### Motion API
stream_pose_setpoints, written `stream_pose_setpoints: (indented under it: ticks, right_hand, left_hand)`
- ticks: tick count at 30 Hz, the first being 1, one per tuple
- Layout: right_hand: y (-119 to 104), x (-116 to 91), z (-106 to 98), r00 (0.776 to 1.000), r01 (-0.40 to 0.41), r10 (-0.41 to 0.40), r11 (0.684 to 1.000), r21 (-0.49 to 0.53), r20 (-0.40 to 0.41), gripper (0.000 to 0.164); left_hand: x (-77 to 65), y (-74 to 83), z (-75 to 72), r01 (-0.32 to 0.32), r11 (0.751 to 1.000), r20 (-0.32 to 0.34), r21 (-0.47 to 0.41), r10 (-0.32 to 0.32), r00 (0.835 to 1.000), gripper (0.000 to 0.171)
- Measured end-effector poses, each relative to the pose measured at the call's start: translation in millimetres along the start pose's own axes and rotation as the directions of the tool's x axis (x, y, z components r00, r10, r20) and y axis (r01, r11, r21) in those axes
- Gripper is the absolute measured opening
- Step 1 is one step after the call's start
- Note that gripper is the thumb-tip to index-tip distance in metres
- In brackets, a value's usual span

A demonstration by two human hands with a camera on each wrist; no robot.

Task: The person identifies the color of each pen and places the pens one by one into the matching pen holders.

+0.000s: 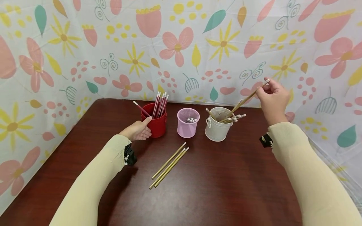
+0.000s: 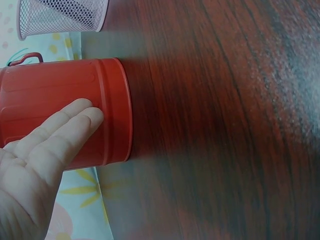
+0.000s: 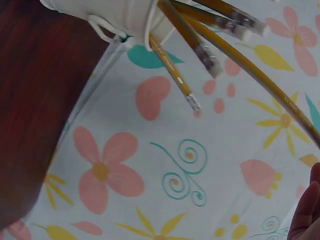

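At the red bucket (image 1: 158,128), my left hand (image 1: 138,129) lies against the near left side, its fingers straight. In the left wrist view, extended fingers (image 2: 65,131) rest along the red wall. Several dark-red pencils (image 1: 160,105) stand in that bucket, one leaning left above my thumb. My right hand (image 1: 273,99) pinches a yellow pencil (image 1: 246,99) near its eraser end. That pencil slants down to the left, its lower end inside the white bucket (image 1: 217,133). Other yellow pencils (image 3: 200,55) lean out over the white rim.
Between the buckets stands a pink mesh cup (image 1: 186,129) holding white-tipped items. Three yellow pencils (image 1: 169,166) lie slanted on the dark wooden table (image 1: 220,185) in front. A flower-patterned cloth (image 1: 181,75) hangs right behind the containers.
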State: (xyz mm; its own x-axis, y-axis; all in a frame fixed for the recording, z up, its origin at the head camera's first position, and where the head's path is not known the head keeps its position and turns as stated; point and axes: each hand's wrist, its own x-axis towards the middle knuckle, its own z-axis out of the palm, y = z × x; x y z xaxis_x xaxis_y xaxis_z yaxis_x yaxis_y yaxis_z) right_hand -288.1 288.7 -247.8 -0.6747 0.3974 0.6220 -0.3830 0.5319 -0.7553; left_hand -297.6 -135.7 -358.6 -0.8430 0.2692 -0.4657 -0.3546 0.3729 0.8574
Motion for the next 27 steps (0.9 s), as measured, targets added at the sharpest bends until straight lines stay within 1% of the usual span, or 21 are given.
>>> stream_pose_setpoints:
  ticks: [4,6,12,17,20,23,27]
  right_hand:
    - [8.5,-4.8,2.0,0.999,0.003,-0.003,1.0,-0.009,0.033,0.014]
    - [13.2,-8.0,4.0,0.999,0.005,-0.004,1.0,-0.014,0.044,0.01]
    - [25.1,-15.5,12.2,0.998,-0.012,0.012,1.0,-0.001,0.063,0.022]
    - [31.9,-23.3,18.8,0.996,0.012,-0.009,1.0,-0.025,0.09,0.019]
    - [36.6,-29.7,21.3,0.993,0.026,-0.019,0.998,-0.057,0.118,0.02]
    - [40.8,-35.8,24.0,0.99,0.026,-0.014,0.996,-0.088,0.144,0.022]
    - [47.3,-42.4,28.2,0.986,0.017,0.004,0.993,-0.12,0.168,0.023]
  left_hand:
    - [0.4,0.3,1.1,0.001,1.0,0.002,-0.008,-0.001,1.0,0.076]
    - [0.6,0.2,1.8,0.004,1.0,0.0,-0.013,-0.004,1.0,0.075]
    - [0.4,1.2,3.0,0.007,1.0,-0.01,-0.007,-0.007,1.0,0.075]
    - [-1.6,2.7,2.1,-0.003,1.0,-0.006,-0.003,0.003,1.0,0.075]
    - [-2.0,2.6,2.1,-0.004,1.0,-0.014,-0.004,0.003,1.0,0.075]
    - [-2.4,2.0,3.0,-0.001,1.0,-0.029,-0.008,0.0,1.0,0.074]
    - [-3.7,1.2,3.8,-0.002,1.0,-0.033,-0.013,0.002,0.999,0.075]
